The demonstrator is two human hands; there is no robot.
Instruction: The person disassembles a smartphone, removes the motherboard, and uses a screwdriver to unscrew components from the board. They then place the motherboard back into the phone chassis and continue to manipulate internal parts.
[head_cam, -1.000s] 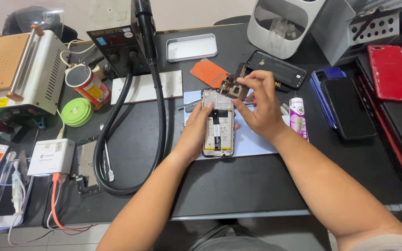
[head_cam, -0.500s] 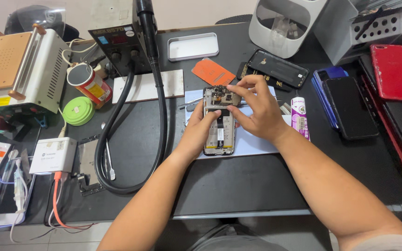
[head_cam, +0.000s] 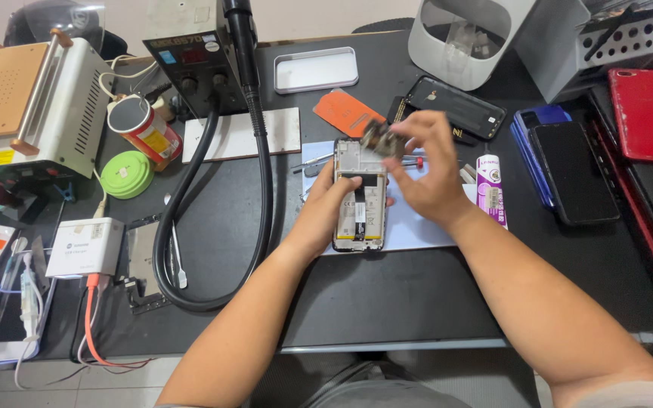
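With my left hand point(head_cam: 326, 208) flat against the opened phone point(head_cam: 360, 198) on the tabletop point(head_cam: 387, 295), my right hand point(head_cam: 428, 170) pinches a small board point(head_cam: 381, 138) above the phone's top end; a slip could drop it onto the exposed internals.

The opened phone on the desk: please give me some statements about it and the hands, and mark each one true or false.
1. The left hand rests on the opened phone. True.
2. The right hand holds a small part above the top of the phone. True.
3. The opened phone lies on a green mat. False: it lies on a pale blue sheet.
4. The red phone lies beside the left hand. False: it lies far out on the person's right side of the desk.
5. The white tube is standing upright. False: it lies flat near the right hand.
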